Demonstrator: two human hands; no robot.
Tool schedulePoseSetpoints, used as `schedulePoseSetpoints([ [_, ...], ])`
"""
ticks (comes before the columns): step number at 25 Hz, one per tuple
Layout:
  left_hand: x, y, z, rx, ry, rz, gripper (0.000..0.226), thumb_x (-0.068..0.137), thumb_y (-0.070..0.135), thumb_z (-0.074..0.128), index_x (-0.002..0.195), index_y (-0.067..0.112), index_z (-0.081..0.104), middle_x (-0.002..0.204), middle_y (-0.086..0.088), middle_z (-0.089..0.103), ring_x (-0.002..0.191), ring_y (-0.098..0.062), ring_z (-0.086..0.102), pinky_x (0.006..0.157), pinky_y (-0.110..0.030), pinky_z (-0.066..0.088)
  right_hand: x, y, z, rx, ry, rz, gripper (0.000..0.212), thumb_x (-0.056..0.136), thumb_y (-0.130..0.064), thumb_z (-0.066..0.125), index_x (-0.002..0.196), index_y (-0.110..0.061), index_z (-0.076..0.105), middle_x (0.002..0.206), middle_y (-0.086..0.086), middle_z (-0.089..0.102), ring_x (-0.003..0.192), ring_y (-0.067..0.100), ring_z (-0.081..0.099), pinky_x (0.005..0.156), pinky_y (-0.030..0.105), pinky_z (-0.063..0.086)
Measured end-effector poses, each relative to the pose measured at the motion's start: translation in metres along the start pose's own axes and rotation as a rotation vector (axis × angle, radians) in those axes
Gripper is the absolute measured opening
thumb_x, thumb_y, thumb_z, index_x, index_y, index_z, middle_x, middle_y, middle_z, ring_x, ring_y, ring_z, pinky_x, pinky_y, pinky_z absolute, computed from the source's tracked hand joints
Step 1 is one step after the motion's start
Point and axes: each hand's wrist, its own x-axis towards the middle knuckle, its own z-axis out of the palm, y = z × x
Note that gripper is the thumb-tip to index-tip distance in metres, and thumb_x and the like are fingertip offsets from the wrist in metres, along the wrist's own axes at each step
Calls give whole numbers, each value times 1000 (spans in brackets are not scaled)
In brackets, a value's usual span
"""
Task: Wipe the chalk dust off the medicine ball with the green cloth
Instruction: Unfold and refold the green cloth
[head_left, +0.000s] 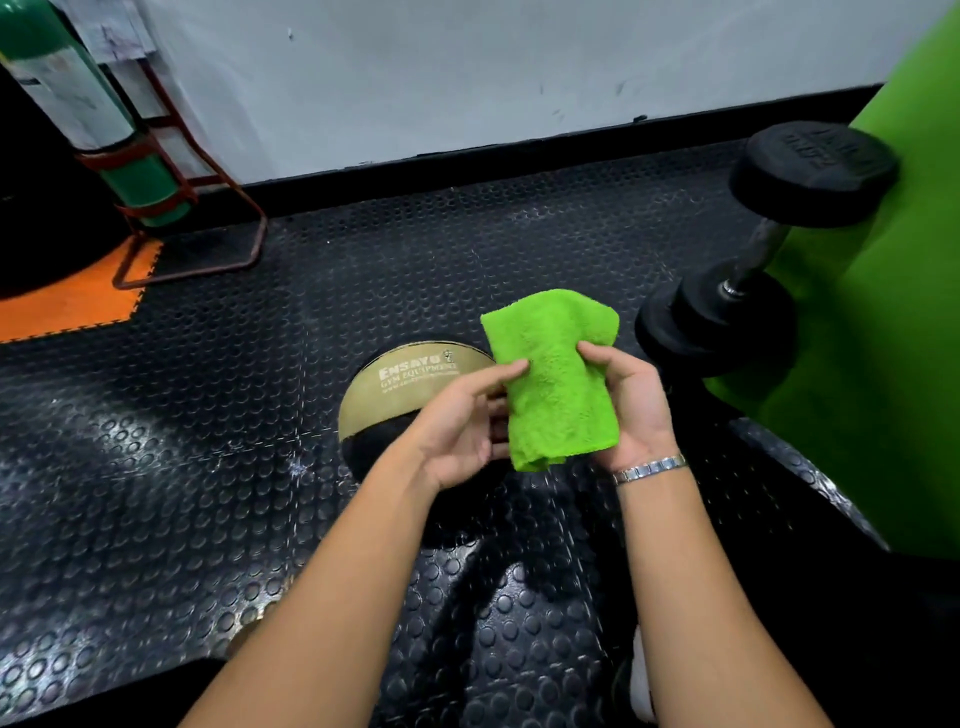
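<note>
Pinching the folded green cloth (558, 384) from both sides, left hand (462, 431) and right hand (631, 410) each with thumb in front, fingers curled behind. Just beyond the left fingers, on the studded floor (208, 415), the tan-and-black medicine ball (395, 395).

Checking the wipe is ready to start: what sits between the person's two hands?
In the head view, the green cloth, held by the left hand and the right hand, in front of the medicine ball.
</note>
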Motion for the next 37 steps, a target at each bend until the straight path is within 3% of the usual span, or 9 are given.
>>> schedulePoseSetpoints([
  [3,22,4,-3,52,136,129,23,97,16,68,119,15,74,106,-3,81,98,-19,74,79,-32,59,10,-5,-23,-280,136,-37,28,102,-24,52,127,-18,64,124,10,70,110,28,69,91,48,56],
  [7,31,13,-15,254,212,156,24,97,1,56,96,16,74,92,2,80,87,-17,69,98,-40,50,10,-8,-34,-376,140,-62,42,91,9,43,118,-11,67,115,10,72,105,26,67,78,37,59],
  [14,15,26,-20,248,27,296,43,98,-15,46,77,13,72,96,-11,75,78,-20,70,65,-33,61,5,-17,-38,-299,101,-238,48,88,14,44,70,-19,74,111,4,75,102,25,69,76,35,54],
  [19,20,29,-18,90,39,144,28,100,23,43,85,13,65,82,-6,62,70,-21,57,63,-30,53,10,-23,-54,-205,20,-96,39,94,-14,44,127,-17,65,130,15,66,118,32,61,99,51,47],
  [21,32,10,-4,209,158,191,14,90,6,62,83,17,64,82,-5,61,72,-21,55,59,-27,45,17,-24,-63,-350,118,-107,42,88,1,51,125,-14,66,127,16,66,110,28,63,93,42,49],
  [24,57,-36,18,269,240,49,42,77,-16,71,100,18,62,97,-10,67,85,-28,64,65,-37,56,41,-26,-85,-616,377,-125,45,68,14,52,97,-11,74,107,17,73,90,25,65,76,33,50],
  [29,115,-117,48,29,254,-237,12,97,-1,54,102,7,61,88,-13,66,73,-25,64,68,-42,63,101,-8,-134,-1162,450,-27,38,68,14,59,71,-22,72,83,6,76,87,22,69,78,30,53],
  [33,169,-137,55,-205,283,-196,22,101,-10,45,98,7,59,96,-17,70,79,-27,68,60,-35,64,153,-8,-136,-1438,408,-76,34,79,3,57,84,-23,78,82,-2,74,82,13,67,73,21,49],
  [37,231,-141,48,-347,350,-146,28,105,-2,50,132,9,54,129,-21,68,89,-23,67,65,-32,62,209,-16,-125,-1548,361,-166,35,80,-3,58,96,-26,79,100,-3,77,98,14,69,92,23,51],
])
